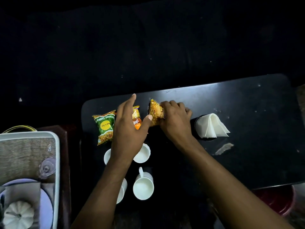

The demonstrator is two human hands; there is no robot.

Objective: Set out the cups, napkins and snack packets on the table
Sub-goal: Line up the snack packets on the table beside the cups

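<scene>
On the black table [247, 100] lie a green snack packet [104, 127] and, right of it, an orange-yellow packet [137, 117] partly under my left hand [127, 129], which hovers with fingers spread. My right hand [175, 119] grips a yellow snack packet [155, 113] just right of those. Several white cups stand in front: one [142, 153] by my left wrist, one [107, 156] half hidden by it, a handled cup [143, 187] nearer me, and another [121, 192] behind my forearm. White napkins [211, 125] stick out of a black holder [194, 128] at the right.
A white tray [57, 162] at the left holds a woven mat, a clear glass [47, 167], a plate and a white pumpkin-shaped piece [18, 214]. A torn wrapper scrap [224, 148] lies on the table. A red container [277, 202] sits low at the right. The surroundings are dark.
</scene>
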